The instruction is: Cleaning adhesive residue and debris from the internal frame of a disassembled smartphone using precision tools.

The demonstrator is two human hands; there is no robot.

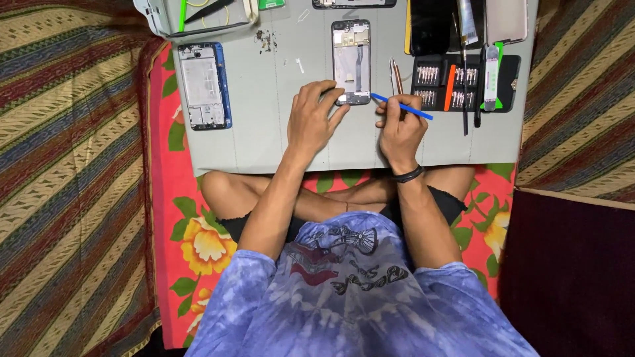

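Observation:
An opened phone frame (351, 61) with its insides showing lies on the grey work mat (264, 132). My left hand (313, 120) rests on the mat and its fingers press the phone's near end. My right hand (399, 129) grips a thin blue pry tool (401, 106), whose tip points left toward the phone's lower right corner. A dark band sits on my right wrist.
A second opened phone with a blue rim (204, 86) lies at the mat's left. A black screwdriver bit set (463, 82), tweezers (395, 76), loose screws (266, 41) and phone parts lie along the far side. I sit cross-legged on a floral cloth (192, 238).

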